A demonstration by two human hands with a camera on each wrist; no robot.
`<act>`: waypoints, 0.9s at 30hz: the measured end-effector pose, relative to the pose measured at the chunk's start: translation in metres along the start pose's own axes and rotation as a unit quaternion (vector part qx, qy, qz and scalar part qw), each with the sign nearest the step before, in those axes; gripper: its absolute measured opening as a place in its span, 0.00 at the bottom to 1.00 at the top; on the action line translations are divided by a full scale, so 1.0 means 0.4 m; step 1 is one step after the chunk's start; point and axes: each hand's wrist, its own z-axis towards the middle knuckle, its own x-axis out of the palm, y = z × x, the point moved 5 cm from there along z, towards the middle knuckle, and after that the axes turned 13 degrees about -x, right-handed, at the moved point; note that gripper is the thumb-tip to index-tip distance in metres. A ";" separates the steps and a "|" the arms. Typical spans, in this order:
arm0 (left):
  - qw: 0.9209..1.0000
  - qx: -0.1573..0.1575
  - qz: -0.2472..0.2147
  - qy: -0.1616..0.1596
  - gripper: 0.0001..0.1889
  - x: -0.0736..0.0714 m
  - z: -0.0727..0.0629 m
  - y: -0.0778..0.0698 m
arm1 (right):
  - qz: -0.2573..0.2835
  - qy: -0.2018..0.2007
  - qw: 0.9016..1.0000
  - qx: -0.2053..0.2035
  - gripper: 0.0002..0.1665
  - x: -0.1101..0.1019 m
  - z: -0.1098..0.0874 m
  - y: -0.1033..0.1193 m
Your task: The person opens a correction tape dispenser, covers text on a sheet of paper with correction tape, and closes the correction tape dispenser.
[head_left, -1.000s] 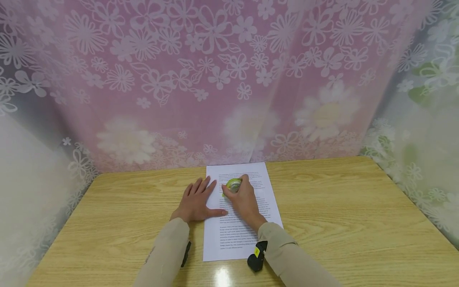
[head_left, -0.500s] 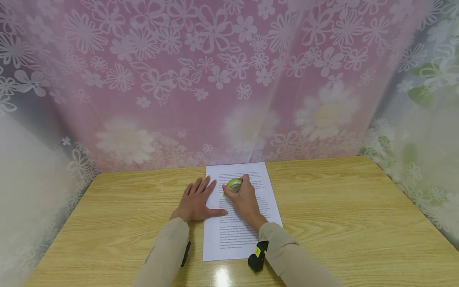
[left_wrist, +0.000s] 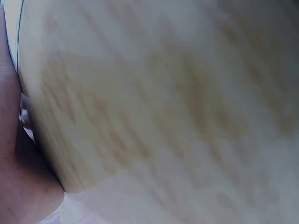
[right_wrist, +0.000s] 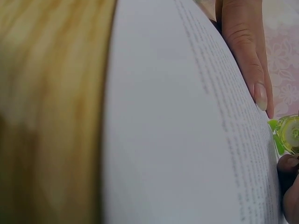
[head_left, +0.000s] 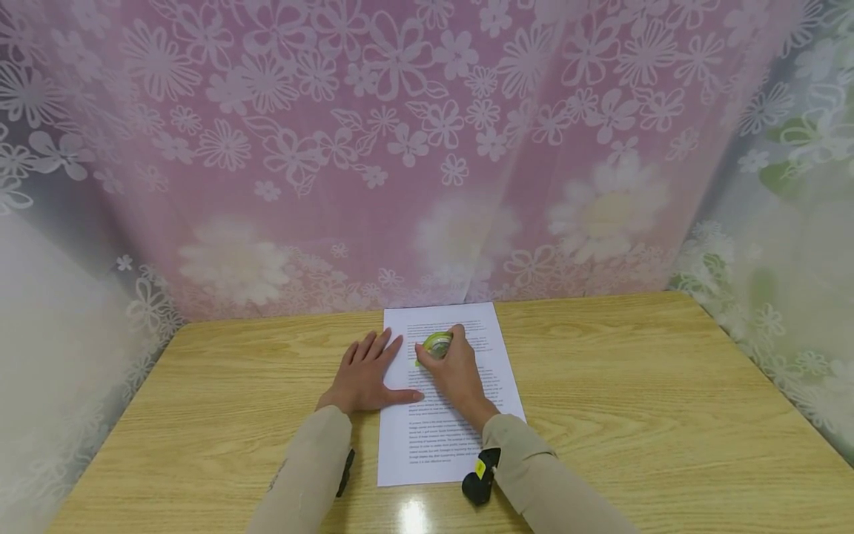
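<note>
A sheet of printed paper (head_left: 394, 452) lies on the wooden table. My left hand (head_left: 362, 382) rests palm down with fingers spread at the sheet's left edge, its thumb reaching over the text. Between thumb and fingers my right hand (head_left: 460, 378) grips a green, see-through correction tape (head_left: 439, 344), its tip down at the upper lines of text. In the right wrist view, the correction tape (right_wrist: 288, 133) shows a round yellowish wheel inside, partly cut off by the frame edge. The left wrist view shows only part of the left hand (left_wrist: 18, 177) beside blurred wood.
The wooden table (head_left: 620, 400) extends on both sides of the sheet. A pink flowered curtain (head_left: 427, 170) hangs along its back edge, and pale flowered cloth (head_left: 787, 245) borders the right side. A black wrist camera (head_left: 477, 486) sits under the right sleeve.
The right hand has slid the correction tape slightly to the right along the text. The left hand and the sheet have stayed in place.
</note>
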 end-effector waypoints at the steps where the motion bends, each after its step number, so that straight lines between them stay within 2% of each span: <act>1: 1.000 0.000 0.001 0.000 0.55 0.000 0.001 0.000 | -0.001 -0.002 1.000 0.000 0.31 0.000 0.000 0.000; 8: 1.000 0.002 0.000 -0.002 0.55 0.005 0.006 0.003 | 0.013 -0.005 1.000 -0.005 0.31 -0.002 0.001 -0.006; 12: 1.000 0.012 -0.015 0.000 0.56 0.009 0.006 0.006 | 0.059 -0.023 0.998 0.020 0.31 -0.014 0.005 -0.033; 16: 0.999 0.015 -0.028 -0.003 0.57 0.013 0.008 0.009 | 0.112 -0.044 0.992 0.045 0.34 -0.030 0.007 -0.049; 22: 0.999 0.021 -0.047 0.000 0.56 0.007 0.006 0.007 | 0.093 -0.054 0.993 0.052 0.37 -0.036 0.008 -0.049; 27: 0.998 0.011 -0.059 0.015 0.53 -0.001 0.004 0.005 | 0.100 -0.059 0.992 0.056 0.37 -0.037 0.006 -0.045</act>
